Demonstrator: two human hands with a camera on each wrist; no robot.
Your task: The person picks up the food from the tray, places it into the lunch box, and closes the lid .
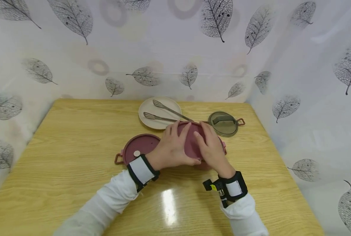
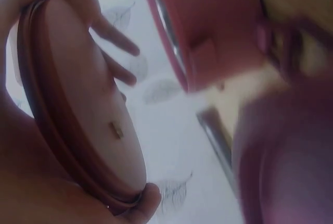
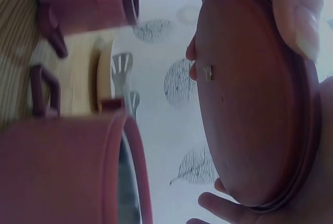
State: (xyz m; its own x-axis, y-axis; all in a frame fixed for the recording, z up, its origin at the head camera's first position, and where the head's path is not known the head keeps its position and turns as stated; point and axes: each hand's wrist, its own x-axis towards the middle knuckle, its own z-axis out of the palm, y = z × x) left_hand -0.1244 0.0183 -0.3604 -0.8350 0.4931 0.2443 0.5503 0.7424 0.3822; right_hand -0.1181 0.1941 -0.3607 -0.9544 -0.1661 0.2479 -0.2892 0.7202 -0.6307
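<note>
Both hands hold a dark red pot lid, tilted above a pink-red pot. My left hand grips the lid's left rim, fingers spread along its far side and thumb at the near edge. My right hand grips the right rim. The lid's underside, with a small metal fitting, faces the camera in both wrist views. In the right wrist view, this pot's mouth is uncovered, its inside grey. To the left stands a second dark red pot with a white knob on its top, partly hidden by my left forearm.
Behind the pots is a white plate with two slotted spatulas lying across it, handles pointing right. At the back right stands a small olive-green lidded pot. A leaf-patterned curtain surrounds the wooden table.
</note>
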